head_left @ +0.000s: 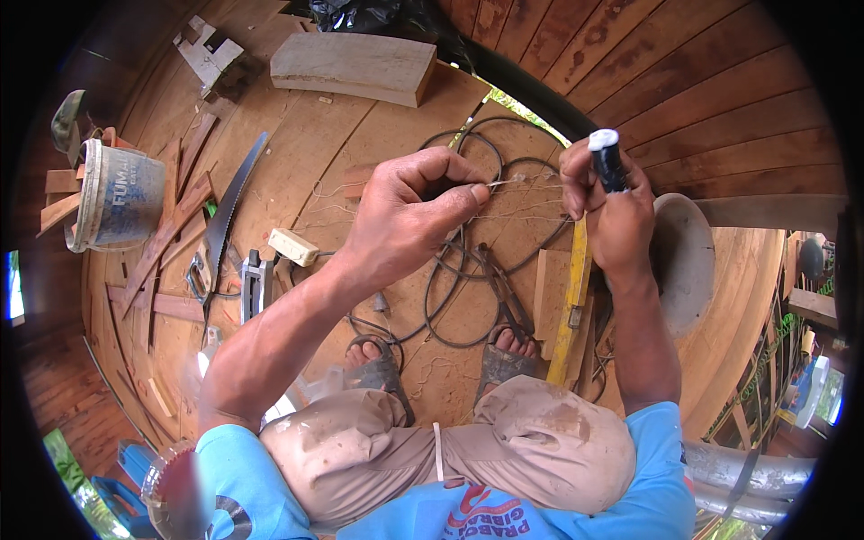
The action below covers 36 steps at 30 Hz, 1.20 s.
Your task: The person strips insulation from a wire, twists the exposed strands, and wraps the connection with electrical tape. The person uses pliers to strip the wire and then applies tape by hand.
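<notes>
My left hand is closed in a pinch, thumb against forefinger, on the end of a thin pale string. Loose strands of it run across to my right hand. Those fingers are wrapped round a black cylinder with a white end, which points up; its lower part is hidden in my grip. Just below my right hand a yellow spirit level lies lengthwise. Looped black cable spreads on the wooden floor beneath both hands, beside a pair of dark long-handled pliers or cutters.
A handsaw lies at left, near wood strips and a white bucket. A thick wooden block rests at the far side. A white extension socket sits left of centre; a grey round basin stands right.
</notes>
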{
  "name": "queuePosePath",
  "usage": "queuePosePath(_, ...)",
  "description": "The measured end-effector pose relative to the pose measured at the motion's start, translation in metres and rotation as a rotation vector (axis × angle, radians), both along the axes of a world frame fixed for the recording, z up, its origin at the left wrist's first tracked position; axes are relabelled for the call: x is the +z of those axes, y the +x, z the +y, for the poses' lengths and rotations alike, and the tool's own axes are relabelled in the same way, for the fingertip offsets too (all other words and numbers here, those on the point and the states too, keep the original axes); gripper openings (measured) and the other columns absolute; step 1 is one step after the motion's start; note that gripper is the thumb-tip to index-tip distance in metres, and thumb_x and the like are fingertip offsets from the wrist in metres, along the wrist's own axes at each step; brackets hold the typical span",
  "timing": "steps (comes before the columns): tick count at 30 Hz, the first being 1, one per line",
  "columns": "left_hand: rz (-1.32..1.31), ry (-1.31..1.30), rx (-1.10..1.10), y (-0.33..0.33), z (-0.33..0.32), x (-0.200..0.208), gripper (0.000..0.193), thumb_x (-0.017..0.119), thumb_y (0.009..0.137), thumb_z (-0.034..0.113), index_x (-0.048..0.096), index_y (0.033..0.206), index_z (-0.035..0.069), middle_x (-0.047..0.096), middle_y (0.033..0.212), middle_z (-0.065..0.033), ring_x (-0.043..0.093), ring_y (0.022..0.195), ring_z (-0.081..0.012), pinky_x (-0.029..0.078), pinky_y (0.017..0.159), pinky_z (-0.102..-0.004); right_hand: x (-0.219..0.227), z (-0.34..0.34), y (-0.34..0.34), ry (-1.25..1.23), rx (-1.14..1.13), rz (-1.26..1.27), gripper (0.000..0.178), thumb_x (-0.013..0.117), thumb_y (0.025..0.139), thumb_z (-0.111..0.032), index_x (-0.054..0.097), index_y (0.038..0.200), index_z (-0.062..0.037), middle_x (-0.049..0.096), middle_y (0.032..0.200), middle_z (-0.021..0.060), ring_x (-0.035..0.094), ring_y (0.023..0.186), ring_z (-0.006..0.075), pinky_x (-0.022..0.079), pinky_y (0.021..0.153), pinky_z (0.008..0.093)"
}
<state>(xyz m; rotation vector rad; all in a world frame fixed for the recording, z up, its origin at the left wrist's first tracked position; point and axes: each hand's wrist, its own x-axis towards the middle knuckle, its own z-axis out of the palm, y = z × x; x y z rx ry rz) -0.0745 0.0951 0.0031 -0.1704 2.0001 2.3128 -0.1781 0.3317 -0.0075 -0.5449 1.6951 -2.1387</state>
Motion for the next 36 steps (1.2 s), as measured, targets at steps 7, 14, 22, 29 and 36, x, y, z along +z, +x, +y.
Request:
queuePosePath(7,-0.040,0.034,-0.027,0.001,-0.004,0.001,0.013,0.074,0.099,0.011,0.075,0.103,-0.002,0.068,0.086,0.0025,0.055,0.074,-0.0022,0.043,0.062,-0.0209,0.006,-0.013,0.017,0.169,0.211,0.349,0.026,0.052,0.098,-0.008,0.074,0.109,0.0005,0.071,0.125,0.0117,0.069,0.106,0.0169,0.055,0.086,0.0300)
queuePosePath(14,-0.004,-0.096,-0.009,0.003,-0.004,-0.003,0.013,0.075,0.098,0.010,0.073,0.105,-0.001,0.065,0.084,0.0054,0.051,0.073,-0.0007,0.040,0.062,-0.0210,0.003,-0.010,0.019,0.201,0.189,0.251,0.026,0.053,0.098,-0.006,0.075,0.109,0.0017,0.074,0.113,0.0084,0.067,0.091,0.0118,0.054,0.077,0.0262)
queuePosePath(22,-0.010,-0.101,-0.030,0.006,-0.006,-0.010,0.015,0.078,0.098,0.012,0.075,0.107,0.000,0.067,0.087,0.0043,0.053,0.075,-0.0012,0.041,0.063,-0.0203,-0.009,-0.010,0.021,0.150,0.161,0.259,0.025,0.054,0.100,-0.007,0.076,0.108,0.0023,0.073,0.113,0.0079,0.058,0.077,0.0067,0.048,0.069,0.0230)
queuePosePath(29,-0.010,-0.160,-0.030,0.007,-0.007,-0.011,0.016,0.079,0.097,0.011,0.076,0.107,0.000,0.068,0.086,0.0037,0.054,0.074,-0.0013,0.042,0.063,-0.0194,-0.011,-0.012,0.023,0.115,0.131,0.240,0.029,0.053,0.107,-0.015,0.076,0.107,0.0020,0.073,0.112,0.0082,0.052,0.072,0.0048,0.043,0.065,0.0225)
queuePosePath(36,-0.055,-0.075,-0.017,0.015,-0.006,-0.011,0.016,0.075,0.096,0.011,0.073,0.106,-0.001,0.065,0.083,0.0041,0.053,0.072,-0.0024,0.042,0.062,-0.0216,-0.016,-0.009,0.028,0.123,0.087,0.217,0.029,0.052,0.107,-0.015,0.076,0.109,0.0014,0.073,0.112,0.0086,0.051,0.070,0.0041,0.042,0.063,0.0222)
